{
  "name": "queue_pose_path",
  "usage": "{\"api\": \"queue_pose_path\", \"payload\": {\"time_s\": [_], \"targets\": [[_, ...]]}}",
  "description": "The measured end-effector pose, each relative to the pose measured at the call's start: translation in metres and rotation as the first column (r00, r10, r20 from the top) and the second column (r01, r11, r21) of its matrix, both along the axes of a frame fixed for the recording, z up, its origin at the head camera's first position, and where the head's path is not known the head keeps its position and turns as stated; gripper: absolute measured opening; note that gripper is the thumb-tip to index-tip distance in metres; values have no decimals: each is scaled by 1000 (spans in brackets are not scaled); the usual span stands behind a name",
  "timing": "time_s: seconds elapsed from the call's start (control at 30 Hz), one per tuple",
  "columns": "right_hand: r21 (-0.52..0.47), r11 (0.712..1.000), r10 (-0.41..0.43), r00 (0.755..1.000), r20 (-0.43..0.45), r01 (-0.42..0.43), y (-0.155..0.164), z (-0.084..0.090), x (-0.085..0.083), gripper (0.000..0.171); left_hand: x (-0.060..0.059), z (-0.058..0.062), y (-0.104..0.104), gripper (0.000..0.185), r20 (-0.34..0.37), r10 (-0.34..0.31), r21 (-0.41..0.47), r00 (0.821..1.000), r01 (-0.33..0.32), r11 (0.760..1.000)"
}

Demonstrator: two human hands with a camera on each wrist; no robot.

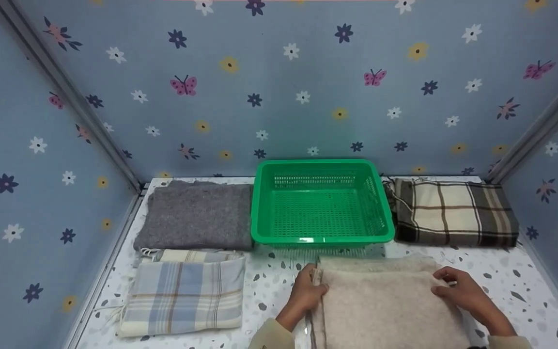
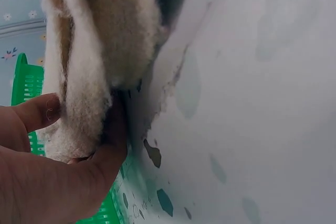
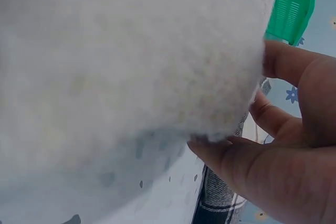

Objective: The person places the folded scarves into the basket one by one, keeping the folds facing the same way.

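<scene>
Fluffy cream folded blanket (image 1: pixel 385 303) lies before the green plastic basket (image 1: pixel 321 201), my left hand (image 1: pixel 308 291) and right hand (image 1: pixel 460 290) pinching its ends, so it may, I think, slip and unfold.

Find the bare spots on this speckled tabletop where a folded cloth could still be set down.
Free: the strip between the green plastic basket and the fluffy cream blanket, and the tabletop below the brown plaid blanket. The basket is empty. Crowded: the left side, with grey and blue checked cloths.
</scene>
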State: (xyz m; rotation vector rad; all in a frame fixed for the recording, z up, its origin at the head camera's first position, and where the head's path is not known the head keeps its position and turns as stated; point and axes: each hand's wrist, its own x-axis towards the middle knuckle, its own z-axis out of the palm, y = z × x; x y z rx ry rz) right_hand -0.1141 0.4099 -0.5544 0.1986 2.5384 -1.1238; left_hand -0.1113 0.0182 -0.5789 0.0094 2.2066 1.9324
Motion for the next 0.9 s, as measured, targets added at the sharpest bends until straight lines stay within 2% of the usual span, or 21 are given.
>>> {"api": "queue_pose_path", "payload": {"time_s": [0.23,0.4,0.53,0.73,0.9], "targets": [[60,997,46,995,-94,-40,-10,-3,0,23,0,0,-7,32,-14,6,-88,1000,-7,996],[91,995,58,990,-129,-46,-16,-4,1,23,-1,0,-11,45,-13,17,-152,1000,-19,988],[87,996,47,990,-132,-35,-21,-4,1,26,-1,1,-16,50,-3,21,-164,1000,-21,986],[43,999,14,997,-82,-11,-28,-4,1,45,-1,0,-23,39,-33,32,-145,999,-37,989],[30,1000,-8,1000,-30,9,-33,-4,-1,67,-1,0,-31,41,-29,43,-165,999,-47,985]]}}
